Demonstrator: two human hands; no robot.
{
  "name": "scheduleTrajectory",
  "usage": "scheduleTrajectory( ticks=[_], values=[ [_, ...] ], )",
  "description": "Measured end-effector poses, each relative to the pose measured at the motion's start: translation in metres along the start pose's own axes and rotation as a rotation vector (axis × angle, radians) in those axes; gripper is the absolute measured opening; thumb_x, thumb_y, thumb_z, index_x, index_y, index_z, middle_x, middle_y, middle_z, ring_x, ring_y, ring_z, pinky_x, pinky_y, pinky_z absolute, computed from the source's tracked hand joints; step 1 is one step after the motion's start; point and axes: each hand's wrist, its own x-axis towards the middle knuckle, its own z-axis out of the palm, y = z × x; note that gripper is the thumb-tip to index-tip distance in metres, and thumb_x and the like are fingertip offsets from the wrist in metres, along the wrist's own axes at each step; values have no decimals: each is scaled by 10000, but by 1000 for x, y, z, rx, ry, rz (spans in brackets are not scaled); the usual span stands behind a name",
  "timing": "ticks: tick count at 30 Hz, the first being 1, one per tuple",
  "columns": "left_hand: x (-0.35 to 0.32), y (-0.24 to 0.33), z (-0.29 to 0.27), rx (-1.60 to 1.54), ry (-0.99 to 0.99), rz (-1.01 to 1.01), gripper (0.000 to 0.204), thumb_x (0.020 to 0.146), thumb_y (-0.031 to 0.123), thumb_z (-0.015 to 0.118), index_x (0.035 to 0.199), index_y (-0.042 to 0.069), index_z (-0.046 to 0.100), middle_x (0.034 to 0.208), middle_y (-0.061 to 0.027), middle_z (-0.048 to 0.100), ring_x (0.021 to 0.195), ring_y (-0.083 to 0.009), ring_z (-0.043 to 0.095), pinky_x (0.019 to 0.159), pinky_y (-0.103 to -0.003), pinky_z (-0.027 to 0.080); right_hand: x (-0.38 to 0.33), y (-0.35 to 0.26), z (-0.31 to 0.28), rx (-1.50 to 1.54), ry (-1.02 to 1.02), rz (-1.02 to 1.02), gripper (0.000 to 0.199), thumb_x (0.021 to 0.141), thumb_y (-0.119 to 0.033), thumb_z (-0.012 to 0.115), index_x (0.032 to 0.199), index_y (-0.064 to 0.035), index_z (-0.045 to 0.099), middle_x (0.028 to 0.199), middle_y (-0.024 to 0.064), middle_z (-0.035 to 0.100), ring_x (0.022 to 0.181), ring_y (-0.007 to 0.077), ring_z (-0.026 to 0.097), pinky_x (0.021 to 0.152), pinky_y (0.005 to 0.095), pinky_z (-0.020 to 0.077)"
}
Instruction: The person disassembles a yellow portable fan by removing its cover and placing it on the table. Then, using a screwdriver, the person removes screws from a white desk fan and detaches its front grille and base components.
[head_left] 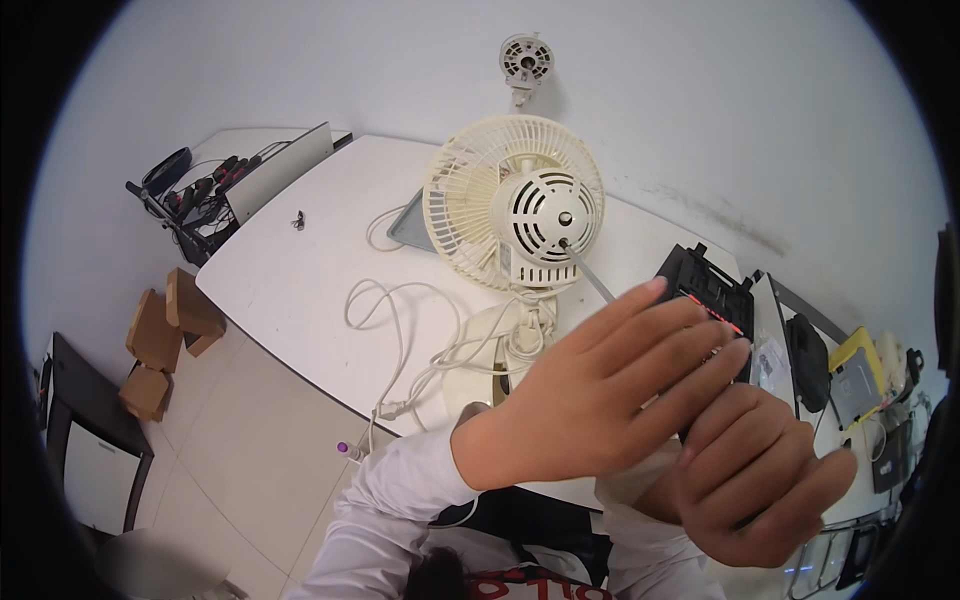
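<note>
A cream electric fan stands with the back of its round motor cover facing me. The thin metal shaft of a screwdriver slants from a hole low in that cover toward my hands. My left hand lies across the shaft, its fingers bent over it. Lower right, my right hand is closed in line with the shaft, around the handle end. Both hands hide the handle. Loops of white power cord lie by the fan's base.
On the white table are a grey tray behind the fan, small dark parts and a black tool case at right. Another fan motor stands near the wall. Cardboard boxes sit on the floor at left.
</note>
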Motion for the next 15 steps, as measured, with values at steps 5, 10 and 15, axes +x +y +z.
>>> scheduleTrajectory(
  ticks=[5, 10, 15],
  values=[
    [-4, -2, -10, -318, -210, -117, 358, 794, 95, 640, 1140, 27, 583, 994, -83, 628, 943, -274, 600, 873, -363, 491, 23, 20, -19, 143, -652, -116, 259, 969, -243, 548, 811, -38, 548, 620, 27, 611, 525, 136, 551, 579, 245, 452],
    [0, -5, -3, -395, -244, -142, 289, 726, 64, 660, 1001, 59, 571, 882, -66, 568, 775, -260, 513, 687, -332, 440, 2, 5, -15, -21, -285, -68, 350, 980, -364, 521, 823, -56, 573, 601, 9, 582, 508, 141, 515, 623, 324, 477],
    [-3, 3, 4, -346, -214, -196, 450, 667, 6, 682, 1098, 63, 566, 964, -83, 558, 885, -278, 539, 760, -358, 449, -13, -2, -8, 84, 4, 47, 333, 997, -398, 455, 781, -146, 480, 556, -17, 575, 515, 119, 520, 623, 286, 431]
  ],
)
